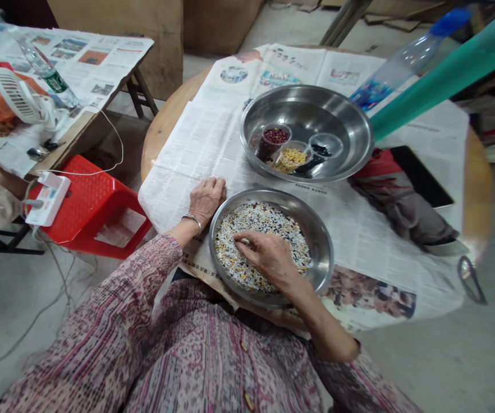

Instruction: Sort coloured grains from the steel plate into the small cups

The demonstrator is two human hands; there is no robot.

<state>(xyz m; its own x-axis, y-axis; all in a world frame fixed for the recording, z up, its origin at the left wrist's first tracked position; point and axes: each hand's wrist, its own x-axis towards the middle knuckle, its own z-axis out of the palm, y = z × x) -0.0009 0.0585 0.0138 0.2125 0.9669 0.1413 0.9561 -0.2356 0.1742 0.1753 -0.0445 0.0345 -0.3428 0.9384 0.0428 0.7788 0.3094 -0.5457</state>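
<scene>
A shallow steel bowl (325, 252) stands at the near edge of the round table, holding white rice-like grains (238, 221) mixed with yellow, black and dark red bits. Over the grains is my right hand (268, 255), thumb and fingers drawn together in a pinch near the surface. Whatever the fingertips hold is too small to make out. My left hand (207, 201), a bracelet at its wrist, rests on the newspaper just left of the bowl with its fingers curled in. Behind, a larger steel basin (307, 94) holds small clear cups of red beans (276, 135), yellow beans (292, 158) and black beans (321, 150).
Newspaper (187, 155) covers the table. At the right lie a grey and red umbrella-like bundle (406, 201) and a dark tablet (423, 175). A blue-capped bottle (406, 63) and a green tube (445, 74) stand behind. At left are a red stool (88, 206) and a white fan (17, 92).
</scene>
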